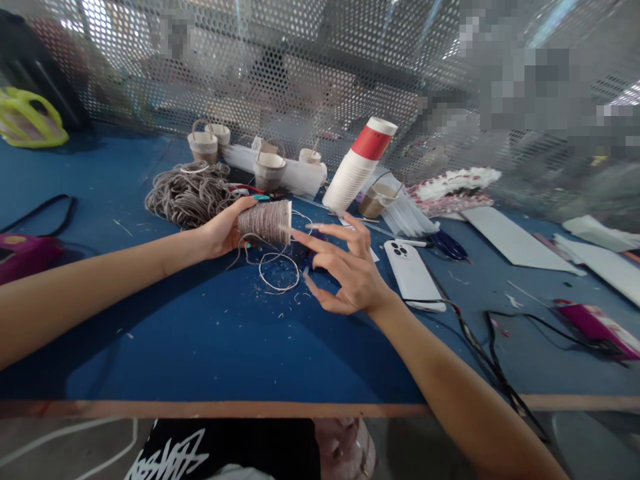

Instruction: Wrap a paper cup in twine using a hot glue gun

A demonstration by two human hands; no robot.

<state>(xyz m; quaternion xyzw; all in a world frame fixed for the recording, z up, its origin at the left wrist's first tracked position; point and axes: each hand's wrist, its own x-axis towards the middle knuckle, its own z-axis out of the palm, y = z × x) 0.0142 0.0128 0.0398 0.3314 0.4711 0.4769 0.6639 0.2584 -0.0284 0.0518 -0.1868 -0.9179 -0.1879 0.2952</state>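
My left hand (pixel 225 230) is wrapped round a paper cup (pixel 265 222) wound with grey-brown cord. The cup lies on its side in the air, its pale rim facing right. A loose end of cord hangs under it. My right hand (pixel 345 267) has its fingers spread, and the index fingertip is close to the rim; whether it touches I cannot tell. Below the cup, a thin white ring (pixel 279 272) rests on the blue table (pixel 210 347) among small scraps. Behind my left hand lies a heap of grey cord (pixel 187 193).
A leaning stack of paper cups (pixel 353 167) stands behind, near small cord-wrapped baskets (pixel 270 171) and clear glue sticks (pixel 407 210). On the right are a white phone (pixel 413 273), black cables (pixel 470 327), white card (pixel 520 237) and a magenta box (pixel 597 327). A perforated metal screen (pixel 310 73) backs the table.
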